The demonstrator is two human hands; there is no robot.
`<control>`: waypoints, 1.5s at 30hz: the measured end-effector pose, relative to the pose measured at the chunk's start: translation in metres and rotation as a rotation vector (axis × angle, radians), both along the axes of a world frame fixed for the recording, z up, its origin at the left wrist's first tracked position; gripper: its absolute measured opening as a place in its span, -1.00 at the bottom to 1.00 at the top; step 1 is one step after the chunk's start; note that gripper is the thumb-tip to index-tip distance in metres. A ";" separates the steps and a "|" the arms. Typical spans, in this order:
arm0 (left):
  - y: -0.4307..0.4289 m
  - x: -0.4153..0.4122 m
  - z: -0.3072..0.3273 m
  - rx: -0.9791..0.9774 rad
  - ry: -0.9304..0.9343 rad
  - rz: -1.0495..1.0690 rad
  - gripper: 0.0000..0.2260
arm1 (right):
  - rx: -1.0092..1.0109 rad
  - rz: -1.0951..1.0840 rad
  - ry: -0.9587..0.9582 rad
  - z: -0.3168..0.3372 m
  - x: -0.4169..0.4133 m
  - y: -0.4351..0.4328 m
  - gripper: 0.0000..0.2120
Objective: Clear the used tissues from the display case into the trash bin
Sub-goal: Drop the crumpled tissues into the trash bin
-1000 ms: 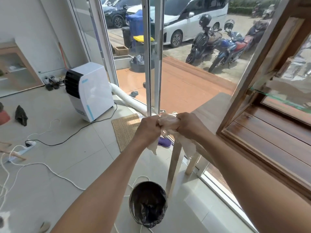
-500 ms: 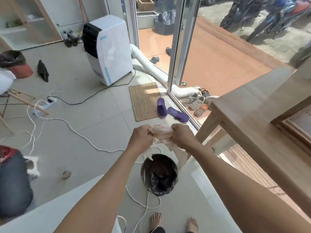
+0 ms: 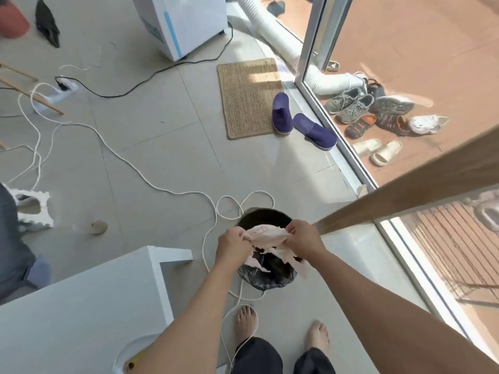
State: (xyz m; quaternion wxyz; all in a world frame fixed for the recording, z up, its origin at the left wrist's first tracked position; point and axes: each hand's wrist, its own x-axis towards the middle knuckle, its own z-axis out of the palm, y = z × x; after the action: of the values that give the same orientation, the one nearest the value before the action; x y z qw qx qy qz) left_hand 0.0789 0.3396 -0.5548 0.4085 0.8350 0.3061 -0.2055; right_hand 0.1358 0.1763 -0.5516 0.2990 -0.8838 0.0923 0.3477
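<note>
We see the used tissues as one crumpled, off-white wad, thin and wrinkled, with torn strips trailing from its underside. The wad is stretched between the two hands, so its long axis runs left to right across the view, roughly level, while the loose strips hang down and toward the right.

The left hand has its fingers curled tight around the left end of the wad. The right hand pinches the right end, fingers closed over the paper. Neither hand shows any gap between fingers and tissue.

The wad sits directly above the trash bin, a round bin lined with a black plastic bag, standing on the pale tiled floor. The hanging strips reach down to the rim on the right side; we cannot tell whether they touch it. A white cord loops around the bin's base, and a wooden edge crosses just beside the right hand.
</note>
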 end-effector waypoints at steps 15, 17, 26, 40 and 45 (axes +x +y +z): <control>-0.002 0.013 -0.200 -0.099 0.146 0.062 -0.86 | 0.012 -0.115 0.132 -0.191 0.022 0.018 -0.81; -0.003 0.015 -0.210 -0.132 0.189 0.001 -0.81 | 0.023 -0.031 0.179 -0.198 0.025 0.018 -0.71; 0.002 0.015 -0.183 -0.109 0.303 -0.399 -0.35 | -0.100 0.255 0.164 -0.161 0.025 0.018 -0.44; 0.022 0.060 0.095 0.254 -0.219 -0.388 -0.77 | -0.131 0.355 -0.221 0.107 0.035 0.031 -0.83; 0.011 0.072 0.221 0.281 -0.437 -0.408 -0.73 | -0.122 0.364 -0.425 0.238 0.031 0.023 -0.79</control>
State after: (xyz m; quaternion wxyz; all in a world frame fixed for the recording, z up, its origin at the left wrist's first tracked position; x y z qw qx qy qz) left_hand 0.1505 0.3510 -0.3342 0.2958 0.9516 0.0630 -0.0548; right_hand 0.1672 0.1991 -0.3139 0.1906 -0.9553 -0.1117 0.1963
